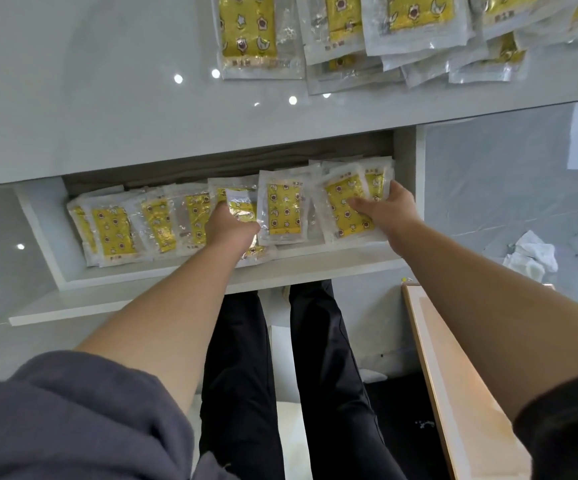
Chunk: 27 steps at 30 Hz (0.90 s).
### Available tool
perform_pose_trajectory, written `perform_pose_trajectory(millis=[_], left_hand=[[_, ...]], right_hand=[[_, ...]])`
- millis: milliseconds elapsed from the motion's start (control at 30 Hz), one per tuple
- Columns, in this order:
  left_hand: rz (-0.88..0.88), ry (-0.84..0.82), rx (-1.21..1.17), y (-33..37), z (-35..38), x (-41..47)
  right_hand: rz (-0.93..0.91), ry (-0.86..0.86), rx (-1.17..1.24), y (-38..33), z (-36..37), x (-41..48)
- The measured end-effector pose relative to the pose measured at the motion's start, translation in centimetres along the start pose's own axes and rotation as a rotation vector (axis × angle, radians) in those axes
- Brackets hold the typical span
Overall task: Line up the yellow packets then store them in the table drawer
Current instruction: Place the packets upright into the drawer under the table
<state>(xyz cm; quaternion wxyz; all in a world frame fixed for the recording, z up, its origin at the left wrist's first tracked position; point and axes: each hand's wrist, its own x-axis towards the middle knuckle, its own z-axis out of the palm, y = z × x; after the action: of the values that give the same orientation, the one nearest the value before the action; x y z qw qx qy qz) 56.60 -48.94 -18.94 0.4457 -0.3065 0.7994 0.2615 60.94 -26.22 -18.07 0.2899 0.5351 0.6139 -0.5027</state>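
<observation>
Head camera: Storing is under way, with a row of yellow packets (114,233) already lying in the open drawer (48,237) and both my hands down inside it. At the drawer's middle, my left hand (230,225) grips the middle packet (242,202), fingers curled out of sight behind it. At the drawer's right end, my right hand (389,207) holds the right-end stack (344,209), thumb laid across its face, fingers (393,188) wrapped round its far edge. The packets lie flat, side by side, long axes running from the drawer's front to its back; the right-end stack sits skewed to that line. Next, I judge, that stack wants squaring against its neighbour. Beyond the drawer, a loose pile (402,36) waits on the worktop (107,116), still to be lined up.
</observation>
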Motion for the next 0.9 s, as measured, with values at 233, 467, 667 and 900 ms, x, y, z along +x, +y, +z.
perform_pose_trajectory(millis=[233,467,667,900], left_hand=[[0.012,0.051,-0.069,-0.8,0.0,1.2],[0.031,0.091,-0.217,-3.1,-2.8,1.0],[0.035,0.199,-0.111,-4.7,-6.1,2.5],[0.134,0.307,0.299,-4.4,-7.3,4.4]], right_hand=[[-0.099,0.062,-0.16,-0.5,2.6,1.6],[-0.121,0.062,-0.271,-0.2,0.5,0.7],[-0.163,0.161,-0.539,0.3,-2.0,1.4],[-0.25,0.232,-0.937,-0.9,-1.8,1.6]])
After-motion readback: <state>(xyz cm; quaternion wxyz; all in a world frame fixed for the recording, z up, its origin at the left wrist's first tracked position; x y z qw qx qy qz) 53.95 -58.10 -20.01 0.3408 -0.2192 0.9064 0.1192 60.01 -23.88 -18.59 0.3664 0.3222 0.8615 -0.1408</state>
